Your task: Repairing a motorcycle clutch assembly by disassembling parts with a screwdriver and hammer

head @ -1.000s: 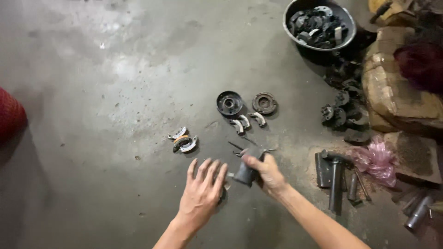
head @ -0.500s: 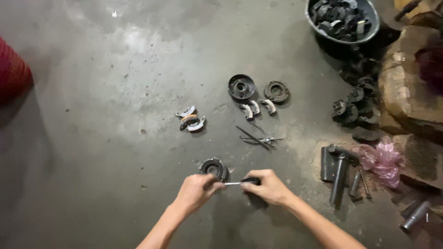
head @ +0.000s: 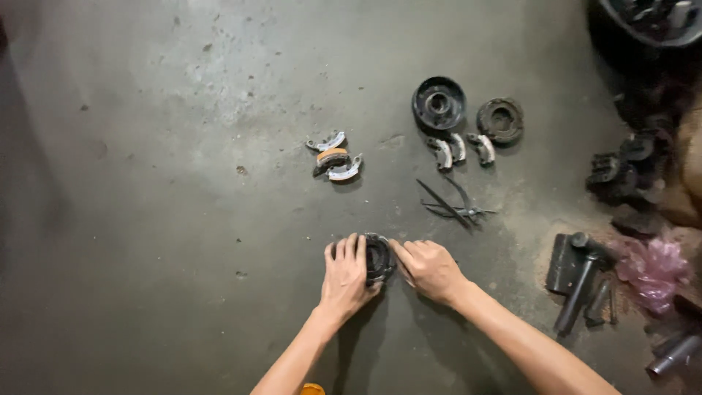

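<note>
We kneel over a stained concrete floor [head: 183, 219], both hands down on one dark ring [head: 378, 257] that lies flat near the floor's near edge, about midway across. Our left hand [head: 346, 278] covers the ring's left side, fingers spread over its rim and closed lightly on it. Our right hand [head: 429, 269] presses in from the right, its fingers [head: 400, 252] curled against the rim; we cannot tell whether it holds a tool as well.

Just beyond the right hand lie thin black pliers [head: 452, 205], apart from both hands. Farther toward the far edge sit a round drum [head: 439, 102] and a smaller black disc [head: 501, 120] side by side, with three pale curved shoes [head: 461, 148] in a row just in front of them. To the left of those, another small cluster of shoes [head: 334, 156] lies by itself, one with an orange lining.

Along the right edge we see a dark block with a hammer [head: 579, 281] leaning on it, a crumpled pink bag [head: 653, 265] beside that, and a heap of black parts [head: 621, 172] further off.
</note>
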